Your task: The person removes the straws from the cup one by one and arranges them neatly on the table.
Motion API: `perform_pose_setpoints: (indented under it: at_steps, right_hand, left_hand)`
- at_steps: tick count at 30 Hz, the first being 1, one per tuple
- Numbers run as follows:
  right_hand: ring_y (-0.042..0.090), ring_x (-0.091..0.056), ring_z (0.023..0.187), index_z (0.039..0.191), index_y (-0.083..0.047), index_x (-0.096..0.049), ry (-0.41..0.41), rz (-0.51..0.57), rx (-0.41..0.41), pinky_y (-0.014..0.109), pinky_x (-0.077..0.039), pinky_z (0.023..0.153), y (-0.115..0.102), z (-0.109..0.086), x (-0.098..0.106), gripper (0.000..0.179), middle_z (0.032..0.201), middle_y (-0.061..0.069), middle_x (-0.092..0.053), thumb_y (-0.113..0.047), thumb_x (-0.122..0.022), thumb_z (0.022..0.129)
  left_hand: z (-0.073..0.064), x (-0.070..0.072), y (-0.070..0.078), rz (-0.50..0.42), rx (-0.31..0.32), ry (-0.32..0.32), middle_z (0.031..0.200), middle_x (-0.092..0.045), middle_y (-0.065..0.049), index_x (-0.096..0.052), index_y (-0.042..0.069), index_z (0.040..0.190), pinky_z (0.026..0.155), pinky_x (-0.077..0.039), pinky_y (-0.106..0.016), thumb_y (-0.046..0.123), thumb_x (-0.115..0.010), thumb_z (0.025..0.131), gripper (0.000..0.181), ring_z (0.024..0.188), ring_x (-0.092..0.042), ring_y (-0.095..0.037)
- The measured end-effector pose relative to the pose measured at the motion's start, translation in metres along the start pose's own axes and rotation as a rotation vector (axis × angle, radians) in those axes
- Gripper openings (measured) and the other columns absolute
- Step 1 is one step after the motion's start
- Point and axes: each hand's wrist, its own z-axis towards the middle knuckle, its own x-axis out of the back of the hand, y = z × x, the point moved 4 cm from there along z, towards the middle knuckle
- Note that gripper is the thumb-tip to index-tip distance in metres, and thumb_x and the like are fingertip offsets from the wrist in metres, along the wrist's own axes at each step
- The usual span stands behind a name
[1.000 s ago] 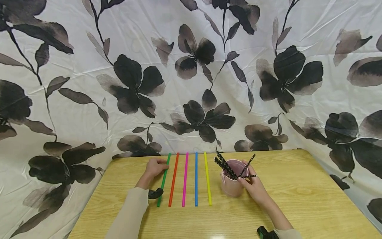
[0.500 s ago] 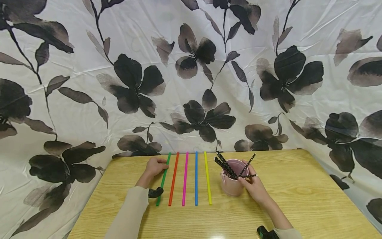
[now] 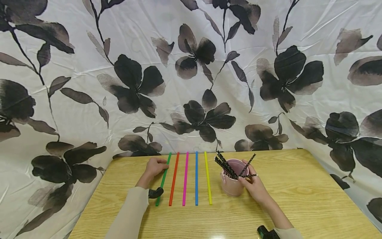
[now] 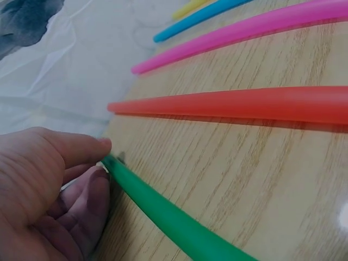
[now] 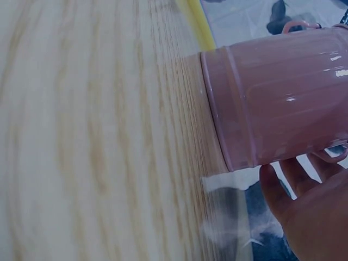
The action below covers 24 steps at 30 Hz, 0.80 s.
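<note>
My left hand [image 3: 155, 167] pinches the far part of a green drinking straw [image 3: 162, 182] between thumb and fingers, at the left end of a row of straws. To its right lie a red straw [image 3: 174, 179], a pink straw [image 3: 185, 179], a blue straw [image 3: 196, 179] and a yellow straw [image 3: 208, 179], spaced apart and pointing away from me. My right hand [image 3: 256, 188] holds the right side of a small pink bucket [image 3: 232, 190], thumb near the rim. Several black straws with white dots [image 3: 225, 168] lean out of the bucket. In the right wrist view the fingers [image 5: 276, 193] meet the bucket wall.
The wooden table [image 3: 292, 186] carries everything. A white cloth with dark flowers [image 3: 238, 109] hangs right behind its far edge. The far straw ends lie close to that edge. Black wrist devices [image 3: 156, 193] sit on both arms.
The near end of the green straw has shifted slightly left. Both hands and the bucket stay where they were.
</note>
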Motion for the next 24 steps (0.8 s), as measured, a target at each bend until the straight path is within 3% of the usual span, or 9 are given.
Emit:
perform_pose_setpoints:
  at_steps: [8, 16, 24]
  right_hand:
    - [0.04, -0.041, 0.127, 0.15, -0.004, -0.028, 0.007, -0.021, -0.001, 0.027, -0.044, 0.093, 0.0021, 0.0017, 0.0005, 0.064, 0.144, 0.024, -0.04, -0.003, -0.059, 0.095]
    - [0.04, -0.042, 0.127, 0.151, -0.006, -0.028, 0.003, -0.027, -0.017, 0.034, -0.045, 0.093, 0.0011, 0.0006, -0.0006, 0.064, 0.145, 0.024, -0.04, -0.006, -0.059, 0.095]
    - [0.04, -0.042, 0.126, 0.15, -0.008, -0.03, 0.008, -0.031, -0.006, 0.036, -0.045, 0.093, 0.0013, 0.0014, 0.0002, 0.063, 0.144, 0.024, -0.04, -0.006, -0.059, 0.095]
  left_hand:
    - [0.0043, 0.0002, -0.0023, 0.015, -0.018, 0.019, 0.099, -0.069, -0.013, -0.069, -0.005, 0.112, 0.064, -0.054, -0.029, 0.009, -0.074, 0.084, 0.031, 0.072, -0.063, -0.016]
    - [-0.0017, 0.0017, 0.0027, 0.017, -0.056, 0.03, 0.089, -0.069, -0.013, -0.07, -0.007, 0.107, 0.061, -0.052, -0.029, 0.006, -0.073, 0.082, 0.028, 0.068, -0.062, -0.017]
    - [0.0035, 0.0014, -0.0047, -0.066, -0.035, 0.021, 0.092, -0.07, -0.015, -0.068, -0.008, 0.112, 0.064, -0.054, -0.03, 0.007, -0.071, 0.086, 0.029, 0.071, -0.065, -0.019]
